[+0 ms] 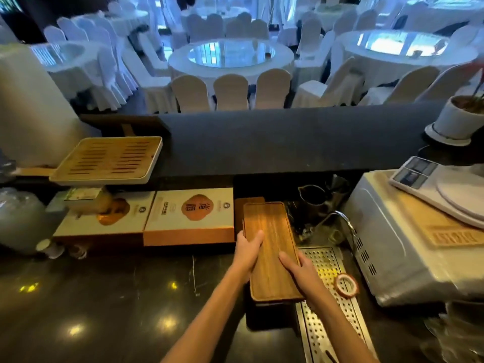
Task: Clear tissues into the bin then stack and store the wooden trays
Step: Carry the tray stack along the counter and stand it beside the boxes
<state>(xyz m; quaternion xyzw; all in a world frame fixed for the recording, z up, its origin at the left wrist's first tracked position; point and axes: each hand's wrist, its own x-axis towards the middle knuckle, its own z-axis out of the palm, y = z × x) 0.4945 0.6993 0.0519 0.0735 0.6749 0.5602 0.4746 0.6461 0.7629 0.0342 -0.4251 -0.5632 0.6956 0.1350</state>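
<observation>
A long dark wooden tray [269,242] is held lengthwise over the dark counter, near the metal drain grate. My left hand [246,254] grips its left edge, thumb on top. My right hand [301,271] grips its right edge nearer to me. More trays appear to lie stacked beneath the top one; their edges show at its near end. Behind its far end stands another brown wooden tray [247,203], mostly hidden. A slatted bamboo tray [110,159] in a white frame rests raised at the left. No tissues or bin are in view.
Two orange-and-white gift boxes [191,216] lie left of the trays. A perforated drain grate [330,292] with a round ring on it and a tap [343,218] sit at the right, next to a white appliance [400,247] bearing a scale. A potted plant [461,119] stands on the raised ledge.
</observation>
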